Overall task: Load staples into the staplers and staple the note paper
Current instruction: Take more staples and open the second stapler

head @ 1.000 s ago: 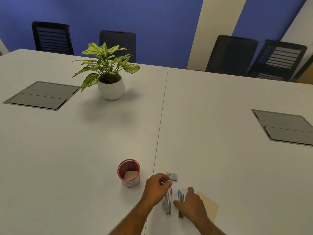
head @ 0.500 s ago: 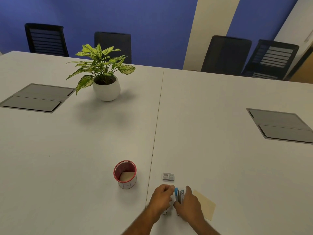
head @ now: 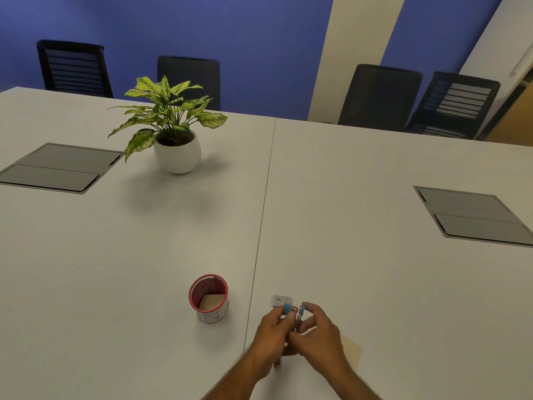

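Both my hands hold a small blue stapler [head: 297, 316] just above the table near its front edge. My left hand [head: 272, 337] pinches its blue-tipped left part, and my right hand [head: 318, 334] grips the other blue-tipped part. A second stapler [head: 277, 363] lies on the table under my left wrist, mostly hidden. A small staple box [head: 282, 300] sits just beyond my fingers. A pale yellow note paper [head: 352, 352] lies to the right, partly under my right hand.
A red mesh cup [head: 208, 297] with a paper inside stands left of my hands. A potted plant [head: 173, 134] stands far left. Grey cable hatches [head: 57, 167] [head: 476, 216] are set into the white table [head: 346, 255]. Black chairs line the far edge.
My hands came together and lifted the blue stapler off the table. My left hand left the red-tipped stapler, which now lies beneath my wrist. The camera view shifted slightly.
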